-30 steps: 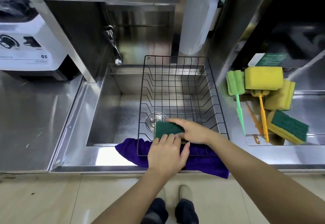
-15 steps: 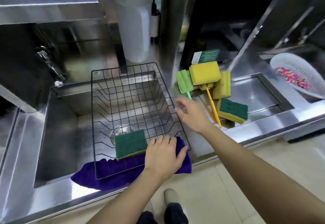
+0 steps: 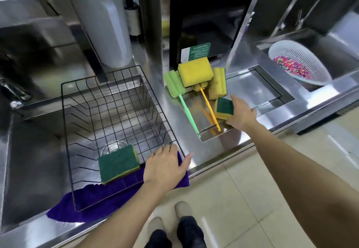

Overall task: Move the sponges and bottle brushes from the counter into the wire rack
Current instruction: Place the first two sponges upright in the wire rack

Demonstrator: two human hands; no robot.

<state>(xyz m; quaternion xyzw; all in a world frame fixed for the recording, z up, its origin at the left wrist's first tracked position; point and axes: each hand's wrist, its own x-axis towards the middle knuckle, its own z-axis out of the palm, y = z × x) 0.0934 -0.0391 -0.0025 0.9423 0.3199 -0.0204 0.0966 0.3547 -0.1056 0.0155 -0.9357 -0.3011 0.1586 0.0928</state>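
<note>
The black wire rack (image 3: 66,131) sits over the sink, with one green-topped sponge (image 3: 117,163) lying in its near end. My left hand (image 3: 165,168) rests flat on the rack's near right corner, fingers spread. On the counter to the right lie a big yellow sponge (image 3: 195,70), another yellow sponge (image 3: 218,87), a green bottle brush (image 3: 183,103) and an orange-handled brush (image 3: 209,105). My right hand (image 3: 240,114) grips a green-and-yellow sponge (image 3: 224,107) at the near side of that pile.
A purple cloth (image 3: 93,201) lies under the rack's near edge. A white colander (image 3: 299,67) with coloured bits stands in the right basin. A white jug (image 3: 104,26) and a soap dispenser (image 3: 132,12) stand behind the rack.
My right hand let go of the sponge in the rack, swung right to the counter pile and closed on the green-and-yellow sponge. My left hand stayed on the rack.
</note>
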